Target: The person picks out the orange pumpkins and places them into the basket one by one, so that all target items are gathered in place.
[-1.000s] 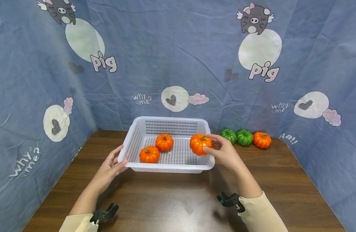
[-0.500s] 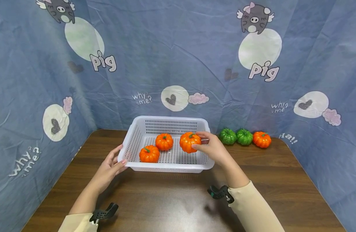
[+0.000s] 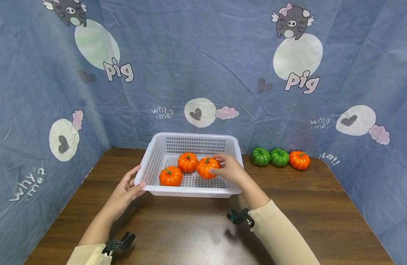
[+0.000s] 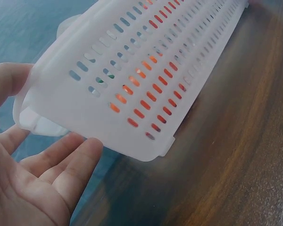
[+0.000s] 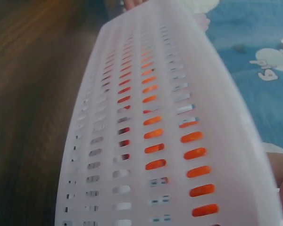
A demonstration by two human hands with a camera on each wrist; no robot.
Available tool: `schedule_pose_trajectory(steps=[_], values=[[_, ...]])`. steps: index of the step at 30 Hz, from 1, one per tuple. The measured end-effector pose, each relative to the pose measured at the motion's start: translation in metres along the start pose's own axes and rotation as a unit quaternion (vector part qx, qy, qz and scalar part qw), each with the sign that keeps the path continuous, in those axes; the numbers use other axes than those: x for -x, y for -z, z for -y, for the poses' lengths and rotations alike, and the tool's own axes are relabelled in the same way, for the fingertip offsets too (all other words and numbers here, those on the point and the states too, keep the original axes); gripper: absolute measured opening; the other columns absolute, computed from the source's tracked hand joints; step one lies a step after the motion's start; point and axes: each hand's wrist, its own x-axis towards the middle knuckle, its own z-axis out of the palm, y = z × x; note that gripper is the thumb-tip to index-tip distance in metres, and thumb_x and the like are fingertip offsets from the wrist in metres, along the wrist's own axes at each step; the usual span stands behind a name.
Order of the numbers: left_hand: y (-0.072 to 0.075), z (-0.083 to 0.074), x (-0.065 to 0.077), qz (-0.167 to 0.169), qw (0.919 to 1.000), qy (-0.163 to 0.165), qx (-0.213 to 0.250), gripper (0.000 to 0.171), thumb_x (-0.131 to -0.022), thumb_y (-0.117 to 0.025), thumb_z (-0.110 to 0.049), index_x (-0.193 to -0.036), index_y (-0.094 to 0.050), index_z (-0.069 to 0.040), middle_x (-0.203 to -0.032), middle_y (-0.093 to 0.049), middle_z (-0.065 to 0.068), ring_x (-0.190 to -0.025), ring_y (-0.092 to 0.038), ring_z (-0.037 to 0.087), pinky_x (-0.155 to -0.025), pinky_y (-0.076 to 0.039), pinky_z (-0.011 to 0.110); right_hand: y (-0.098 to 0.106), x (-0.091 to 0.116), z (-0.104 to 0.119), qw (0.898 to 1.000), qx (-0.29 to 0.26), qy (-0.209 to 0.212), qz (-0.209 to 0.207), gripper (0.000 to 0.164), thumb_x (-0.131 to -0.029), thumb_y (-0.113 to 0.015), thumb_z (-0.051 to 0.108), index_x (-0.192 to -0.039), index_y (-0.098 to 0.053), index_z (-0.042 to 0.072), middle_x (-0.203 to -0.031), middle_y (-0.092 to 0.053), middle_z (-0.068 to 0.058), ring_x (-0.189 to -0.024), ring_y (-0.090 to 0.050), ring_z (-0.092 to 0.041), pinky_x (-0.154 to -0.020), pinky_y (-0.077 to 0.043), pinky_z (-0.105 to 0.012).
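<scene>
A white slotted plastic basket stands on the table with two small orange pumpkins inside, in its left half and middle. My left hand grips the basket's left front corner, thumb over the rim; in the left wrist view its fingers lie under the corner. Inside the basket my right hand holds a third orange pumpkin by its right side, close beside the middle one. In the right wrist view the basket wall hides most of that hand, and orange shows through the slots.
Right of the basket, along the back of the wooden table, sit two green pumpkins and another orange pumpkin in a row. A blue printed cloth hangs behind and along both sides.
My right hand has carried its pumpkin leftward from the basket's right side to near the middle and lowered it. My left hand and the basket have stayed in place.
</scene>
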Motion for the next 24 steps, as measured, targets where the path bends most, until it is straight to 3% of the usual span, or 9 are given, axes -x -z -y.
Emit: schedule_pose_trajectory(steps=[9,24], values=[[-0.001,-0.001,0.001,0.003,1.0,-0.001,-0.001,0.071,-0.102,-0.059,-0.013,-0.159,-0.018,-0.014,-0.149,-0.035,0.033,-0.114,-0.06,0.011,-0.093,-0.053,0.027,-0.008,-0.008,-0.002,0.999,0.026,-0.011,0.028,0.051,-0.084,-0.08,0.013,-0.131,-0.062,0.001,-0.129,-0.062,-0.021,-0.12,-0.057,-0.034,-0.104,-0.046,-0.049],[0.0,-0.001,0.001,0.004,0.9999,-0.001,-0.014,0.071,-0.102,-0.058,-0.013,-0.16,-0.017,-0.016,-0.151,-0.035,0.031,-0.115,-0.06,0.011,-0.092,-0.053,0.026,-0.018,-0.019,-0.014,0.995,0.07,-0.03,0.058,0.05,-0.085,-0.08,0.016,-0.13,-0.063,0.003,-0.127,-0.063,-0.019,-0.119,-0.057,-0.033,-0.105,-0.045,-0.049]])
